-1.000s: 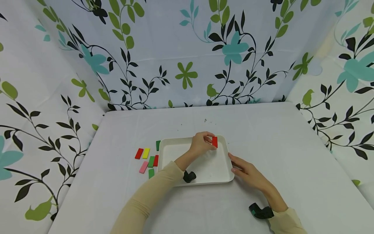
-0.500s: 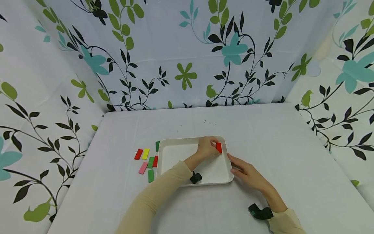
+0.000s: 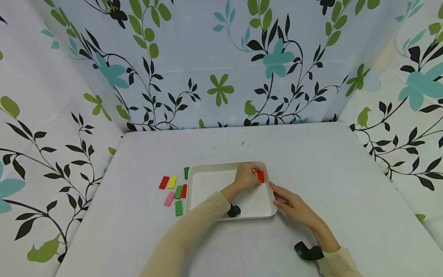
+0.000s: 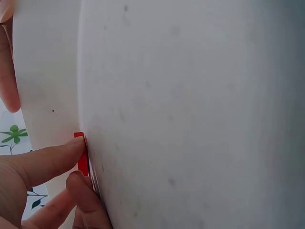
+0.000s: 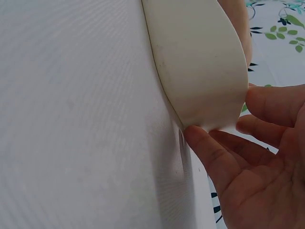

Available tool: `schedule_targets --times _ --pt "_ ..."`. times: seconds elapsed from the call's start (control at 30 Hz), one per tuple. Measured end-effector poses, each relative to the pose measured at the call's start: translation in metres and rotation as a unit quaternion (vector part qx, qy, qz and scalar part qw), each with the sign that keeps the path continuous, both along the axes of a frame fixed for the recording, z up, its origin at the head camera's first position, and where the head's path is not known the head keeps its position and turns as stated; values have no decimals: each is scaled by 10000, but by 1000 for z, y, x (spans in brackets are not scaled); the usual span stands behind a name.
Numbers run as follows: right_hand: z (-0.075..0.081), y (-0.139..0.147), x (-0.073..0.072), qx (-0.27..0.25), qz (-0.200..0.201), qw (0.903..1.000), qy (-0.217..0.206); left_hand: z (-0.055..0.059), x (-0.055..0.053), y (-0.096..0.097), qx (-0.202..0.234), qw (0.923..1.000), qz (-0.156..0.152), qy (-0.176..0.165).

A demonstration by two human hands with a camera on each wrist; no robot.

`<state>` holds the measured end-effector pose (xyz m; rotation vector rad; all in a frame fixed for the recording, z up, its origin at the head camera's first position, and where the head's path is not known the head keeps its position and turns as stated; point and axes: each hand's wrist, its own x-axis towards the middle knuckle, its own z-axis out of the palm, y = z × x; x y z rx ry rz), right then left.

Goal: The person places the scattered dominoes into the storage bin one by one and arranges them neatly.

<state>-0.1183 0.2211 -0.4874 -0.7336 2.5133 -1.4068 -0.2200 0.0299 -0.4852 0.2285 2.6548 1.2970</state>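
A red rectangular block (image 3: 261,176) is pinched between the thumb and fingers of my left hand (image 3: 246,176), over the right end of a shallow white tray (image 3: 209,181). Up close in the left wrist view, the red block (image 4: 82,160) is right at the tray's floor, near the end wall, partly covered by the fingers. My right hand (image 3: 292,204) is outside the tray at its right edge. In the right wrist view, that hand's fingertips (image 5: 259,102) touch the rim and outer wall of the tray (image 5: 205,62), fairly straight and spread.
Left of the tray, on the white table (image 3: 322,161), lie several flat blocks: red (image 3: 164,182), yellow (image 3: 172,182), pink (image 3: 169,198) and green (image 3: 178,208). A black wrist camera (image 3: 234,210) is on the left arm, another (image 3: 308,251) on the right. Patterned cloth (image 3: 221,69) surrounds the table.
My left hand has carried the red block a little to the right and nearer, toward the tray's right wall, and has slowed. The right hand stays at the tray's edge.
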Motion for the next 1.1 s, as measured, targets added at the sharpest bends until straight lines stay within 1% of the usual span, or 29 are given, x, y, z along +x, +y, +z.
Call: schedule_targets --times 0.1,0.23,0.3,0.4,0.43,0.47,0.53,0.63,0.7,0.83,0.97,1.03,1.1 --pt "0 0 -1 -2 24 10000 28 2 1 0 -4 10000 -5 19" --pt "-1 -1 -1 37 -25 10000 16 4 3 -1 -17 10000 -32 -70" --pt "-1 -2 0 75 -91 9999 -27 5 3 -3 -142 9999 -51 -66" --pt "-2 -2 0 150 -185 9997 -77 11 4 -8 -263 9996 -114 -32" --pt "-2 -2 0 170 -206 9996 -101 14 4 -11 -198 9997 -137 -22" --pt "-2 -3 0 192 -219 9995 -124 18 4 -15 -71 9998 -171 -27" --pt "-2 -3 0 220 -226 9994 -155 27 6 -24 353 9990 -278 -70" --pt "-2 -3 0 254 -218 9993 -174 46 11 -43 1066 9932 -462 -86" --pt "-2 -3 0 297 -224 9992 -152 58 15 -57 1347 9893 -551 -52" --pt "-3 -3 1 317 -263 9991 -67 84 24 -88 1594 9852 -621 133" --pt "-3 -2 1 302 -276 9992 -24 109 31 -122 1628 9829 -676 529" --pt "-3 -2 1 334 -273 9991 -9 119 33 -141 1616 9821 -588 773" --pt "-3 -2 1 369 -273 9989 2 126 34 -161 1637 9807 -404 991"
